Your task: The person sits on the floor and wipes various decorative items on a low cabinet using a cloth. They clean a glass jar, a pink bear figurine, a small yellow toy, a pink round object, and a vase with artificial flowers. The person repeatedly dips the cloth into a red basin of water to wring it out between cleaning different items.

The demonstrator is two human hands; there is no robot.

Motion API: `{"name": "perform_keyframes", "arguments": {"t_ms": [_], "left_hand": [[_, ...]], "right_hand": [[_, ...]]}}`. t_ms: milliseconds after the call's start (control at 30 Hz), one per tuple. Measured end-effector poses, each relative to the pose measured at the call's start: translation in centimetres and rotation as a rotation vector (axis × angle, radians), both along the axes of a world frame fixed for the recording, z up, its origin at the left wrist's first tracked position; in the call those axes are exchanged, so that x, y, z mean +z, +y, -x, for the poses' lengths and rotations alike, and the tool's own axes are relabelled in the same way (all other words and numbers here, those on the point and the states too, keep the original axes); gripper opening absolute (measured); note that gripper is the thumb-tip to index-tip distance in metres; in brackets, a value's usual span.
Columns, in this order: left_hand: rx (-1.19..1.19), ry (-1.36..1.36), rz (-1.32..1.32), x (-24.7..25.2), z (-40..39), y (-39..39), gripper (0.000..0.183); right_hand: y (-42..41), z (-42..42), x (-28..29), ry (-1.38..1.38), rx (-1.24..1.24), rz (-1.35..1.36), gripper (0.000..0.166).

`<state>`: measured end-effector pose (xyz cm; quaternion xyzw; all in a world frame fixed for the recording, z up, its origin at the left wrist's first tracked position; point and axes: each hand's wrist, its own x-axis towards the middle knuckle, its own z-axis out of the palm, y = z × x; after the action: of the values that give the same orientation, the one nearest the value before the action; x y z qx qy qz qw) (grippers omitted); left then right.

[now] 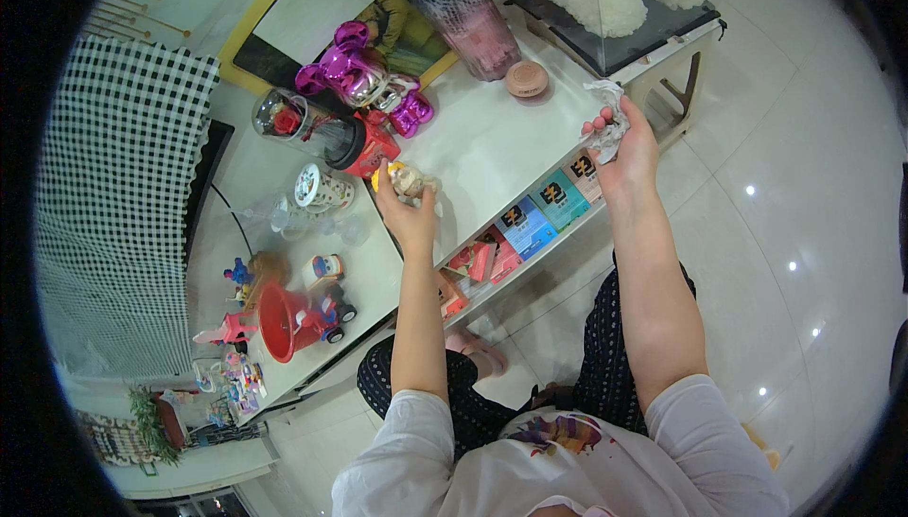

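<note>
My left hand has its thumb and fingers around a small cream and yellow figurine at the white cabinet top, beside a red box. Whether the figurine touches the surface I cannot tell. A crumpled white tissue lies in my right hand, which is turned palm up with curled fingers over the cabinet's front right edge. Near the right hand sits a round pinkish-brown lidded case. Left of the figurine stand a shiny purple bear figure and a clear dome with a red rose.
A ribbed glass vase stands at the back before a yellow picture frame. An open drawer below holds colourful boxes. At left are a patterned paper cup, a red bucket and toys. A covered stand is at right.
</note>
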<state>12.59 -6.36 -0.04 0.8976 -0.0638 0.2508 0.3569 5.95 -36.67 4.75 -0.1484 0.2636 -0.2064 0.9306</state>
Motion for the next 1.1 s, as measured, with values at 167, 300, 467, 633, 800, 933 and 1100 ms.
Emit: {"name": "perform_keyframes", "arguments": {"t_ms": [167, 300, 467, 633, 800, 933, 1100], "left_hand": [[0.104, -0.072, -0.077, 0.9, 1.3, -1.4, 0.085], [0.133, -0.293, -0.256, 3.5, 2.3, -4.8, 0.079], [-0.409, -0.125, 0.076, 5.3, 2.9, -12.7, 0.062], [-0.886, 0.534, 0.647, 4.6, 3.0, -19.1, 0.044], [-0.381, 0.131, 0.162, 2.9, -4.1, -20.1, 0.035], [-0.499, -0.249, -0.201, 0.2, -10.7, -18.0, 0.034], [-0.585, -0.002, -0.216, -0.2, -9.1, -17.9, 0.031]], "right_hand": [[-0.7, 0.0, -0.3, 0.01, -0.042, -0.038, 0.017], [-1.2, 0.2, -0.6, 0.025, -0.102, -0.058, 0.019], [-0.3, -0.2, -0.5, -0.013, -0.167, -0.02, 0.032], [1.4, -0.2, -0.1, 0.033, 0.194, 0.279, 0.067], [0.3, 0.0, 0.0, 0.282, -0.059, 0.762, 0.058], [0.7, 0.7, 1.2, 0.254, 0.047, 0.59, 0.045], [-0.3, 0.9, 0.7, 0.142, 0.054, 0.402, 0.035]]}}
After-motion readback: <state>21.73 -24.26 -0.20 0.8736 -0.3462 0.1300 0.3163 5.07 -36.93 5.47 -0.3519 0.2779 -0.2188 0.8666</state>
